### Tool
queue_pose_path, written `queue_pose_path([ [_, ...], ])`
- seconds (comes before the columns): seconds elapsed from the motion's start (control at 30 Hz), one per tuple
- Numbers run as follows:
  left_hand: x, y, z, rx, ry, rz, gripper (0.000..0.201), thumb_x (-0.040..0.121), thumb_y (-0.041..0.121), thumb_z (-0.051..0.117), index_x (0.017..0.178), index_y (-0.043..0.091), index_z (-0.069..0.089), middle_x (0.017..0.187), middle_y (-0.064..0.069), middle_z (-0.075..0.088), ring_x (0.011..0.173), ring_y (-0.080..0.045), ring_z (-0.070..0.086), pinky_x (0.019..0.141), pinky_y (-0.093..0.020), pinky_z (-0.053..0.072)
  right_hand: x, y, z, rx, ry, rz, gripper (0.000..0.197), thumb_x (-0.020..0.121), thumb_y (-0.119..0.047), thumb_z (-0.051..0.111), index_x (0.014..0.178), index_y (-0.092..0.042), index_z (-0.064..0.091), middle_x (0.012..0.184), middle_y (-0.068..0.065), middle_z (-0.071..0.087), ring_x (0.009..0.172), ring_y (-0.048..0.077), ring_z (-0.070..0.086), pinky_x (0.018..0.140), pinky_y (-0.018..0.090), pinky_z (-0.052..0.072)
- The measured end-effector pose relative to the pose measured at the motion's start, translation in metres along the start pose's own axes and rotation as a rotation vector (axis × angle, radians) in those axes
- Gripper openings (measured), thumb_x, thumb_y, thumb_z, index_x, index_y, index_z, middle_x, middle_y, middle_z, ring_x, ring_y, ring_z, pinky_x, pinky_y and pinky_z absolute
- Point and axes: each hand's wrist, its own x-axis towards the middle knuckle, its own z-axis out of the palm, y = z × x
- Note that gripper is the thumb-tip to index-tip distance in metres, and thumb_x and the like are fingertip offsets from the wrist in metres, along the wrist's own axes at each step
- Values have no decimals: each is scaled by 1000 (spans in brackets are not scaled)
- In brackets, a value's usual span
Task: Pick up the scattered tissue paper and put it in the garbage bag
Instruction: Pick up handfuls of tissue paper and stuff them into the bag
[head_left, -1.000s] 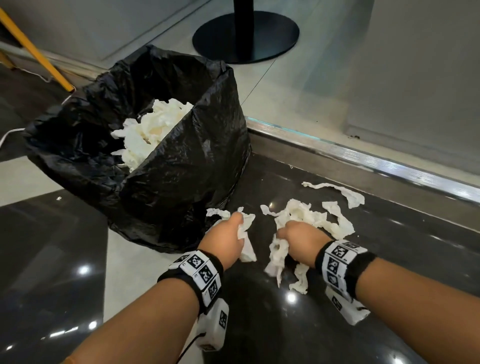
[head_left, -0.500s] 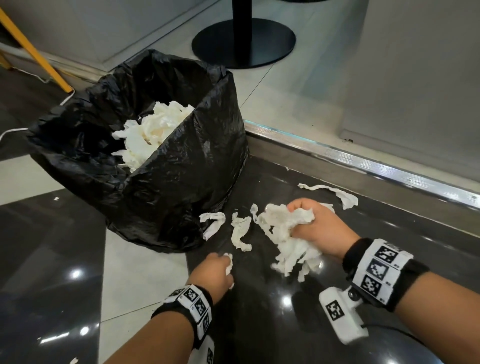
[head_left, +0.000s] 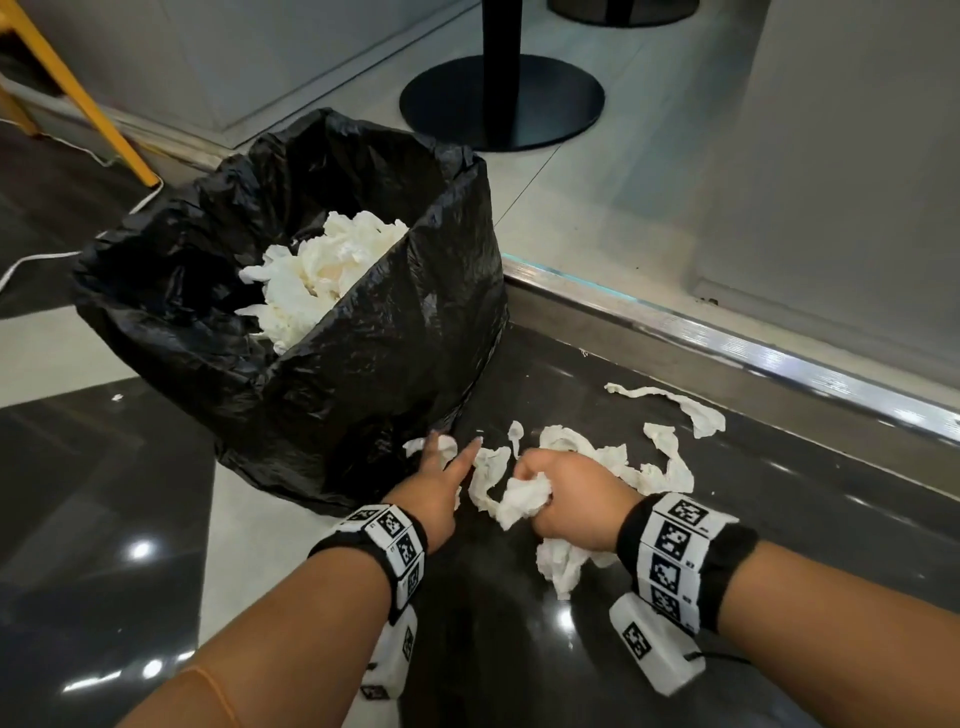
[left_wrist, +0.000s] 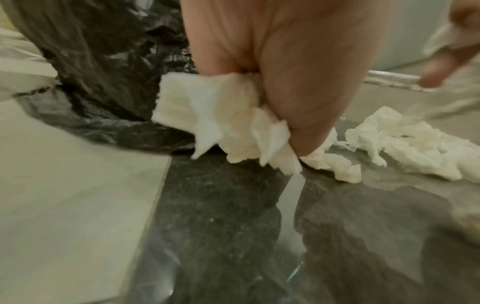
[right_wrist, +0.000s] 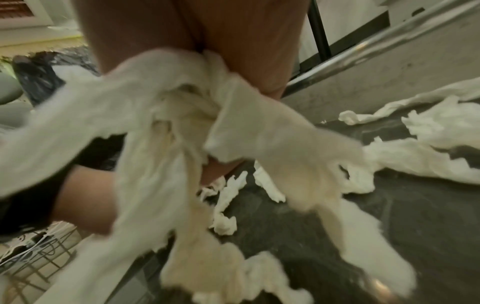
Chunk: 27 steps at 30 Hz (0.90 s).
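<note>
Currently, left to right: one black garbage bag stands open on the floor, a heap of tissue already inside it. Loose pieces on the dark tile I can't count exactly; roughly five or six strips, tangled. One small scrap lies at the bag's foot, a twisted strip sits between my hands, a long tangle trails to the right, and one separate curled strip lies farthest out near the metal floor rail.

My left hand is low beside the bag. In the head view two fingers point forward, touching down by the scrap; the left wrist view shows a wad pinched against the palm. So: partly extended, but holding tissue.

My right hand is fisted tight round a bunch of tissue, ends hanging below the wrist and trailing onto the floor.

Versus half a second ago: left hand has moved forward from near my body up to the scraps by the bag. Right hand has dropped back toward me and lower, bunch now dragging instead of lifted. Bag unmoved, fill looks the same.
</note>
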Motion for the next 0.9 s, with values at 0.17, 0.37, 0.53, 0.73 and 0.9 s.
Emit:
queue_pose_path([
  [0.17, 2, 4, 14, 15, 63, -81, 37, 85, 14, 50, 122, 15, 44, 129, -14, 41, 112, -33, 53, 96, -36, 46, -18, 14, 3, -36, -126, 26, 9, 71, -18, 66, 75, -22, 59, 74, -8, 58, 68, 9, 54, 59, 20, 44],
  [0.37, -3, 27, 20, -1, 182, 104, 30, 82, 39, 57, 98, 13, 57, 121, -3, 43, 93, -27, 60, 81, -35, 51, -11, 33, -10, -171, 133, 128, 26, 77, -35, 65, 98, -22, 59, 87, -4, 62, 84, 17, 58, 73, 29, 47],
  [0.53, 7, 34, 23, 209, 17, 203, 22, 91, 22, 50, 111, 13, 51, 151, -7, 26, 106, -35, 58, 89, -42, 49, 25, 50, 1, -400, 83, 192, 55, 84, -32, 63, 132, -20, 39, 121, 8, 50, 105, 29, 59, 79, 36, 48],
  [0.73, -8, 39, 24, -28, 133, 106, 32, 86, 28, 57, 112, 18, 42, 115, -8, 57, 102, -28, 59, 85, -34, 48, 31, 57, 16, -510, 0, 107, 27, 86, -5, 48, 110, -7, 58, 118, 13, 48, 106, 34, 57, 84, 36, 47],
  [0.9, -7, 50, 13, -95, 180, 105, 34, 84, 34, 63, 114, 20, 55, 113, -1, 56, 100, -22, 60, 82, -28, 47, 10, 62, -12, -117, 191, -7, 6, 73, -20, 64, 73, -17, 59, 84, -2, 56, 98, 14, 53, 84, 21, 45],
])
